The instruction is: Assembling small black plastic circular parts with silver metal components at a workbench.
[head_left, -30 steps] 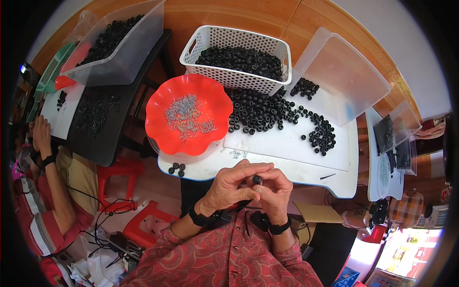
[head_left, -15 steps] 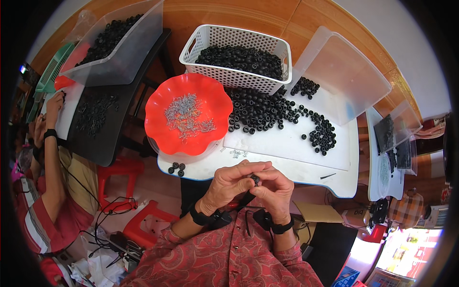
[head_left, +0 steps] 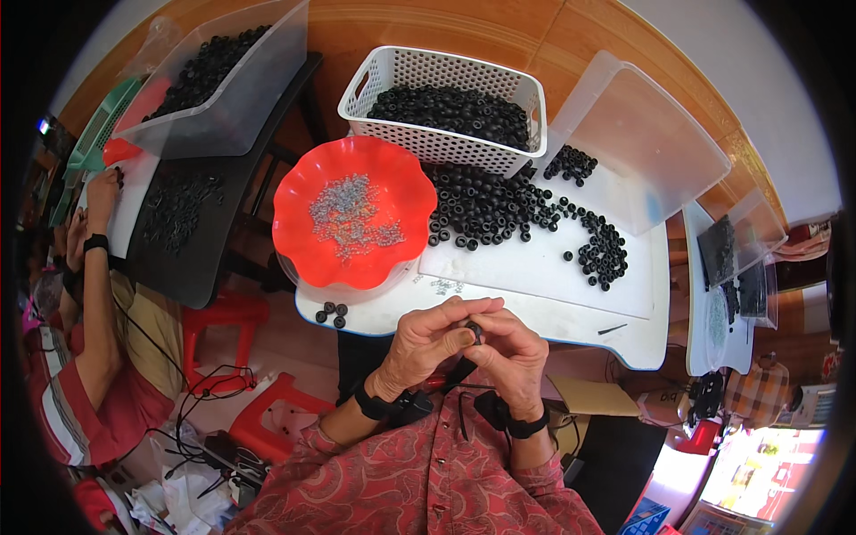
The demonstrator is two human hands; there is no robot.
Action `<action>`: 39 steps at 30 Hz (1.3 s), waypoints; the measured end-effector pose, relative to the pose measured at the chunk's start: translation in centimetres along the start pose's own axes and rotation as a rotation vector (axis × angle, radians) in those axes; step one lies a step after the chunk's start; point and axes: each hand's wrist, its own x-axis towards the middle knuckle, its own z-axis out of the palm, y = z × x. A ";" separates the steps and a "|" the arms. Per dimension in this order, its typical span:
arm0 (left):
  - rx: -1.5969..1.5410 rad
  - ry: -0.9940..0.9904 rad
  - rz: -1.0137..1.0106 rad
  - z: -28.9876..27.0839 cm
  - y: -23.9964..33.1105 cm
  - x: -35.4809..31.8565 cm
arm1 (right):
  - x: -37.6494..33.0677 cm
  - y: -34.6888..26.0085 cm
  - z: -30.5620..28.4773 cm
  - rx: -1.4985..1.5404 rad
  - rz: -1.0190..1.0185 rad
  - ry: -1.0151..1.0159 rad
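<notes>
My left hand (head_left: 426,346) and my right hand (head_left: 508,355) meet just in front of the white table's near edge (head_left: 571,325). Together they pinch one small black ring (head_left: 473,332) between the fingertips. Beyond them on the table stands a red wavy bowl (head_left: 308,245) holding small silvery metal parts (head_left: 349,214). A pile of loose black rings (head_left: 499,209) lies to its right. Three finished-looking black rings (head_left: 331,313) sit near the table's front left corner.
A white basket (head_left: 443,143) full of black rings stands at the back, an empty clear bin (head_left: 642,147) to its right. On the left, another person (head_left: 94,294) works at a dark table below a tilted clear bin (head_left: 209,98) of rings. Red stools (head_left: 267,401) stand below.
My hands stay together at the table's edge, turning the ring slightly. The person on the left has raised a hand toward their table.
</notes>
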 end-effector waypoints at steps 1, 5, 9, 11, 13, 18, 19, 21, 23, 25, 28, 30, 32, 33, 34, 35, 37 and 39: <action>0.000 0.001 0.001 0.0 0.0 0.0 | 0.0 0.0 0.0 -0.006 -0.004 -0.004; 0.038 0.012 0.011 -0.1 0.0 -0.1 | 0.1 -0.2 0.1 -0.006 -0.006 -0.019; 0.072 0.033 0.060 -0.2 -0.2 0.1 | 0.2 -0.3 0.2 -0.038 -0.002 -0.018; 0.082 0.020 0.033 -0.2 -0.3 0.0 | 0.2 -0.1 0.0 -0.080 -0.011 0.010; 0.091 0.007 0.006 -0.3 -0.4 0.0 | 0.0 -0.1 0.0 -0.035 0.004 0.019; -0.072 -0.080 0.089 0.5 -0.6 0.1 | -0.1 0.3 -0.4 0.026 0.000 0.042; -0.072 -0.080 0.089 0.3 -0.6 0.1 | -0.2 0.4 -0.5 0.058 0.007 0.049; 0.151 -0.079 0.032 -0.2 -0.3 0.1 | -0.2 0.5 -0.5 0.092 0.014 0.055; 0.152 -0.077 0.016 -0.3 -0.3 0.0 | -0.1 0.5 -0.2 0.105 0.005 0.061; 0.153 -0.075 0.001 -0.4 -0.4 0.0 | -0.1 0.5 -0.1 0.110 0.012 0.066; 0.125 -0.058 -0.004 -0.3 -0.7 -0.1 | -0.1 0.3 0.0 0.112 0.024 0.070; 0.100 -0.036 -0.014 -0.2 -0.7 -0.1 | -0.1 0.2 0.0 0.109 0.030 0.071; 0.117 -0.035 -0.022 -0.2 -0.6 -0.1 | -0.2 0.2 0.1 0.129 0.042 0.090; 0.135 -0.034 -0.028 -0.2 -0.5 0.0 | -0.2 0.2 0.1 0.129 0.043 0.092; 0.135 -0.035 -0.030 -0.2 -0.5 0.1 | -0.2 0.2 0.1 0.165 0.044 0.094; 0.178 -0.029 0.013 -0.1 -0.5 0.2 | -0.1 0.2 0.2 0.201 0.045 0.097; 0.222 -0.024 0.055 0.0 -0.4 0.2 | 0.0 0.6 0.2 0.231 0.042 0.098; 0.205 -0.005 0.043 0.0 -0.4 0.2 | 0.1 0.7 0.2 0.261 0.039 0.098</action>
